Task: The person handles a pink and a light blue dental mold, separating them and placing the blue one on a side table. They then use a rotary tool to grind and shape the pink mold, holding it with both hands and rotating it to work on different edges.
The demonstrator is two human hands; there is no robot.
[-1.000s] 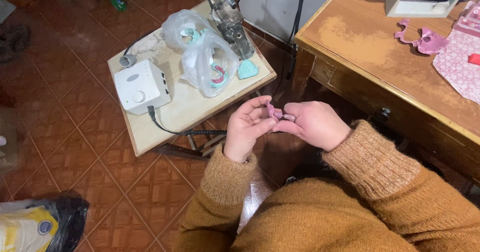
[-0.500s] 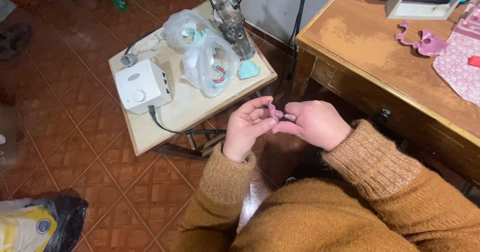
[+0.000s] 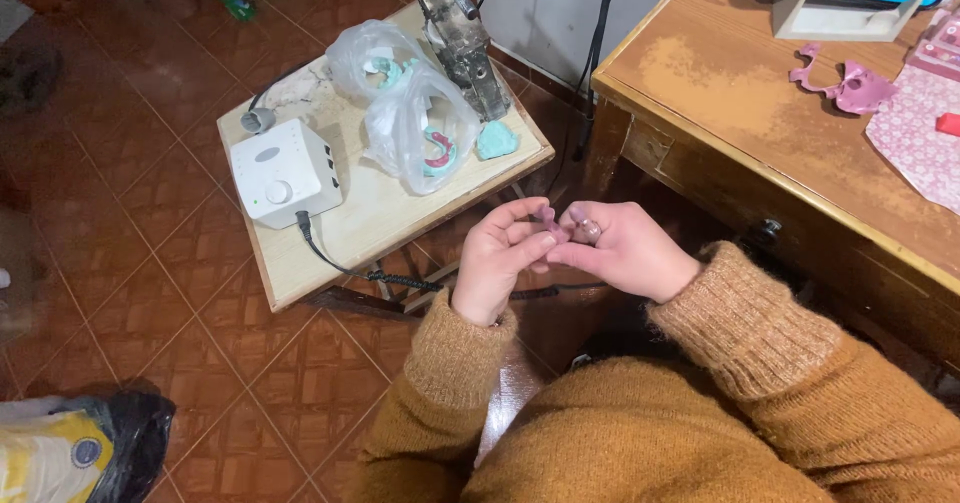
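Observation:
My left hand (image 3: 497,258) and my right hand (image 3: 622,251) meet in front of my chest, above the tiled floor. Between their fingertips they pinch a small pink piece (image 3: 553,221), mostly hidden by the fingers. Both arms wear mustard-brown knitted sleeves (image 3: 745,318). The hands hover just off the near corner of a small low wooden table (image 3: 350,228).
On the low table stand a white control box (image 3: 278,171) with a black cable, two clear plastic bags (image 3: 405,103) holding teal and pink pieces, a teal lump (image 3: 496,141) and a grimy tool (image 3: 462,33). A wooden desk (image 3: 740,113) at right carries pink pieces (image 3: 845,81) and a tablet stand. A yellow bag (image 3: 60,453) lies on the floor.
Both hands have stayed together on the small pink piece; the fingers have shifted only slightly.

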